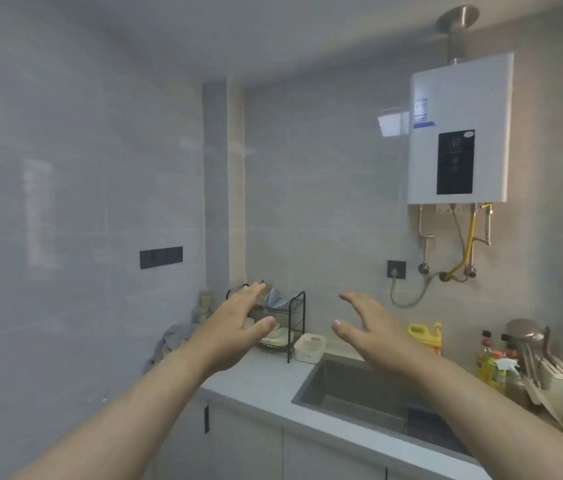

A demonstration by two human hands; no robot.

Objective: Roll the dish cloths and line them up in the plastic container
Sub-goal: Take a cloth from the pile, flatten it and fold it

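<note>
Both my arms stretch forward over a kitchen counter. My left hand is held up with fingers spread and nothing in it, in front of a black wire rack. My right hand hangs above the sink with its fingers apart and holds nothing. A small white plastic container stands on the counter between the rack and the sink, below and between my hands. A heap of grey cloth lies at the counter's far left, partly hidden by my left forearm.
The black wire rack holds dishes against the back wall. A steel sink is set into the grey counter. Bottles, a yellow jug and a utensil holder stand at the right. A white water heater hangs above.
</note>
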